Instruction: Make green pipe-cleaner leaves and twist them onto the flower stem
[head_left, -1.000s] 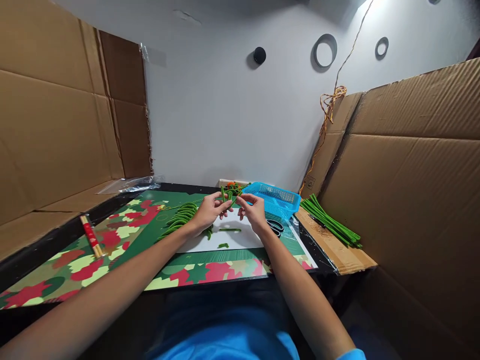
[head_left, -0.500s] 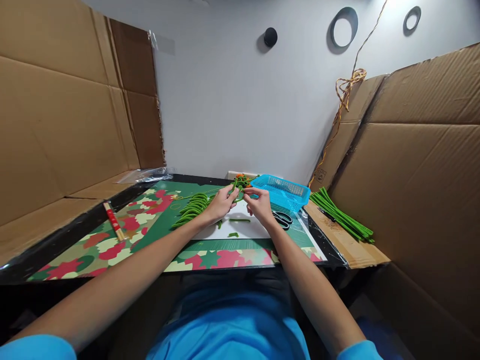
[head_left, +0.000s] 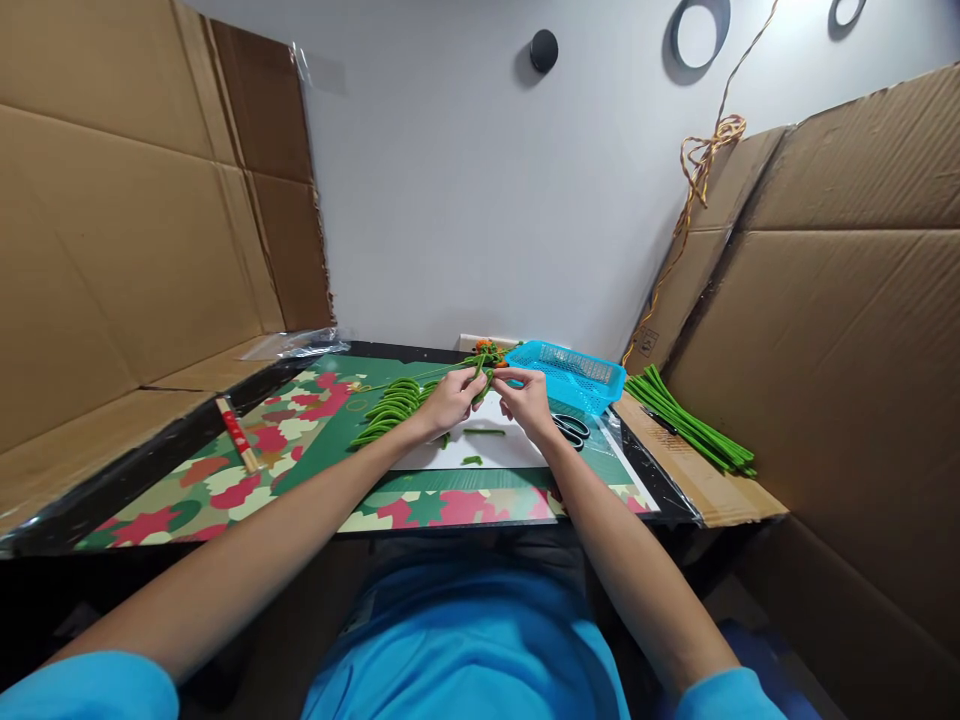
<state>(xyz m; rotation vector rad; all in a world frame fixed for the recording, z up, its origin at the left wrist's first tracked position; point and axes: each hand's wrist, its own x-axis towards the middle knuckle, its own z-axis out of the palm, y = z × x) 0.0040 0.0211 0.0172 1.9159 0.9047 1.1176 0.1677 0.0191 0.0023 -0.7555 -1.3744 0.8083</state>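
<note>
Both hands meet over the white sheet (head_left: pixel 501 452): my left hand (head_left: pixel 448 402) and right hand (head_left: pixel 529 402) are pinching a fuzzy green pipe cleaner (head_left: pixel 482 384) between fingertips. It looks light, soft and bendy, so I'd grip close beside the bend.

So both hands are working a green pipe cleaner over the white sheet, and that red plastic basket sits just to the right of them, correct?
Not quite: the basket is blue, not red, as the head view shows. The rest holds: the left hand and right hand pinch a green pipe cleaner above the white sheet, with the basket just right of them.
</note>
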